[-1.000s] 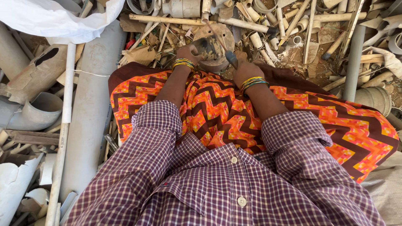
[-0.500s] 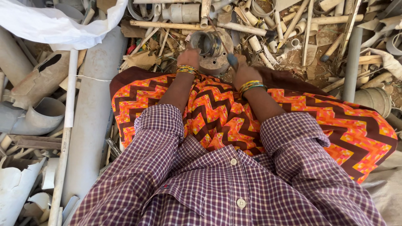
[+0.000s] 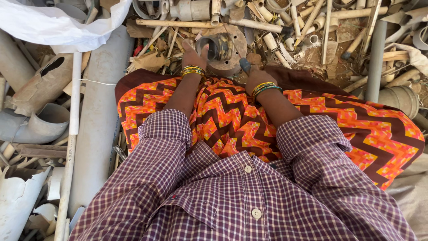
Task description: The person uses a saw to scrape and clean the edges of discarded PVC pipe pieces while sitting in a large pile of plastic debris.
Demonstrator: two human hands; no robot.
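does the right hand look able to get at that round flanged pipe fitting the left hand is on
Probably yes: the right hand sits just beside the flanged pipe fitting, gripping a dark tool, with nothing between them. The left hand covers only its left side.

A short, dark pipe fitting (image 3: 217,46) lies tilted on its side, its open round mouth turned toward the near left. It is grimy and dull brown-grey. It rests on a round, rusty flange disc (image 3: 232,56) with small holes, which lies flat among scrap at the far middle, just beyond the knees.
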